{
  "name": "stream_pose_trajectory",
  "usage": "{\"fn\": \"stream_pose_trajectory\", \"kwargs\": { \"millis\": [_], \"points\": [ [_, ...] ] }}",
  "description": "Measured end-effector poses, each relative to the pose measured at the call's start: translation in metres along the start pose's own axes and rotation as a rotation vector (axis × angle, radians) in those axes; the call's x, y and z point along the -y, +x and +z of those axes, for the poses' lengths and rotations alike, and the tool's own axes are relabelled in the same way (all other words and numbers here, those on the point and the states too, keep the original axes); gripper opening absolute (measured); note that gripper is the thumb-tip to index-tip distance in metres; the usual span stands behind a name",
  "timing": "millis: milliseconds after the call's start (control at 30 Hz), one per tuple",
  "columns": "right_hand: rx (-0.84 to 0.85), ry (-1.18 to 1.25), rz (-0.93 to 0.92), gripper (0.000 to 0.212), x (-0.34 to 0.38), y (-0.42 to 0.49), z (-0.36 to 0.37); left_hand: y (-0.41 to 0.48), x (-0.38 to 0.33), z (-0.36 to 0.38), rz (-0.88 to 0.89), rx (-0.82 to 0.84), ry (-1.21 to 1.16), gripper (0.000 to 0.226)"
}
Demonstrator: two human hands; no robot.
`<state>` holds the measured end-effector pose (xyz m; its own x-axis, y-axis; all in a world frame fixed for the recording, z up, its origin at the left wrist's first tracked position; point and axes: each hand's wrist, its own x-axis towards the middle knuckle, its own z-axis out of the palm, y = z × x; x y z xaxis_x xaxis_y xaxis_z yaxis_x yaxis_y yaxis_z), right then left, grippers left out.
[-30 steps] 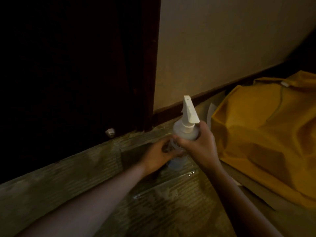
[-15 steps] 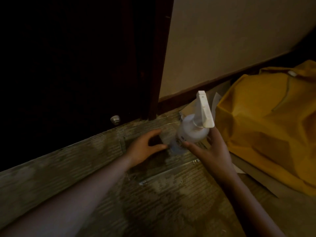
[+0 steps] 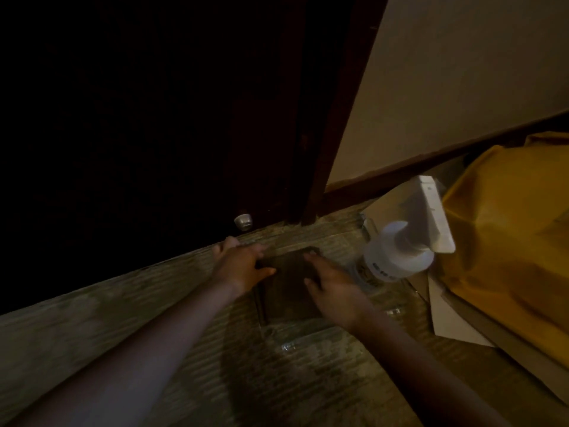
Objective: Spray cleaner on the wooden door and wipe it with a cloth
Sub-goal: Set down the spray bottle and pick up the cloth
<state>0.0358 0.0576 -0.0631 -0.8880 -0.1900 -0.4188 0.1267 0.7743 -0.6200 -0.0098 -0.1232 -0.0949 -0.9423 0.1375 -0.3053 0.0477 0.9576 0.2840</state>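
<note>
The dark wooden door (image 3: 154,118) fills the upper left and is almost black. A dark folded cloth (image 3: 289,288) lies on the floor in front of it. My left hand (image 3: 240,266) rests at the cloth's left edge with its thumb on top of it. My right hand (image 3: 332,288) lies on the cloth's right side, fingers stretched over it. The white spray bottle (image 3: 400,254) stands upright on the floor just right of my right hand, with no hand on it.
A metal door stop (image 3: 243,221) sits at the door's bottom edge. A clear plastic tray (image 3: 308,337) lies under the cloth and bottle. A big yellow bag (image 3: 508,257) on pale cardboard fills the right. A beige wall (image 3: 462,72) with dark skirting rises behind.
My right hand has let go of the spray bottle, which now stands on the floor, and has moved left onto the cloth. My left hand stays at the cloth.
</note>
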Motion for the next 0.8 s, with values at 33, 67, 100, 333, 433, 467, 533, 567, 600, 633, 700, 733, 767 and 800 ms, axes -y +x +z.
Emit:
{"fn": "stream_pose_trajectory", "kwargs": {
  "millis": [33, 67, 100, 333, 433, 467, 533, 567, 600, 633, 700, 733, 767, 800],
  "points": [
    [-0.006, -0.064, -0.031, 0.053, -0.002, 0.013, 0.003, 0.001, 0.0, 0.0, -0.005, -0.002, -0.012, 0.047],
    [-0.013, -0.104, -0.042, 0.054, -0.003, 0.026, 0.007, 0.002, 0.0, 0.0, -0.012, -0.001, -0.012, 0.046],
    [-0.024, -0.132, -0.041, 0.055, -0.005, 0.036, 0.01, 0.002, -0.001, 0.0, -0.013, 0.002, 0.0, 0.045],
    [-0.083, -0.309, 0.01, 0.04, -0.016, 0.047, 0.019, -0.004, -0.006, 0.0, 0.095, -0.015, 0.073, 0.025],
    [-0.194, -0.184, -0.094, 0.026, -0.013, 0.029, 0.014, -0.009, -0.002, -0.005, 0.131, -0.048, -0.113, 0.014],
    [-0.234, -0.141, -0.12, 0.023, -0.009, 0.022, 0.01, -0.01, -0.001, -0.009, 0.164, -0.03, -0.173, 0.01],
    [-0.264, -0.113, -0.172, 0.02, 0.002, 0.003, -0.003, -0.014, -0.002, -0.023, 0.223, 0.047, -0.421, 0.004],
    [-0.279, -0.115, -0.216, 0.019, 0.009, -0.008, -0.012, -0.016, -0.004, -0.033, 0.251, 0.065, -0.571, 0.005],
    [-0.315, -0.12, -0.266, 0.019, 0.018, -0.019, -0.022, -0.018, -0.009, -0.047, 0.268, 0.051, -0.683, 0.011],
    [-0.367, -0.131, -0.308, 0.021, 0.028, -0.03, -0.032, -0.021, -0.014, -0.061, 0.273, 0.01, -0.747, 0.017],
    [-0.449, -0.17, -0.343, 0.027, 0.056, -0.057, -0.058, -0.035, -0.029, -0.099, 0.264, -0.079, -0.813, 0.024],
    [-0.466, -0.152, -0.325, 0.029, 0.073, -0.07, -0.072, -0.046, -0.037, -0.122, 0.257, -0.107, -0.845, 0.024],
    [-0.477, -0.112, -0.314, 0.03, 0.09, -0.083, -0.087, -0.06, -0.044, -0.145, 0.254, -0.133, -0.879, 0.024],
    [-0.49, -0.071, -0.314, 0.03, 0.104, -0.094, -0.1, -0.074, -0.051, -0.167, 0.246, -0.146, -0.913, 0.022]
  ]
}}
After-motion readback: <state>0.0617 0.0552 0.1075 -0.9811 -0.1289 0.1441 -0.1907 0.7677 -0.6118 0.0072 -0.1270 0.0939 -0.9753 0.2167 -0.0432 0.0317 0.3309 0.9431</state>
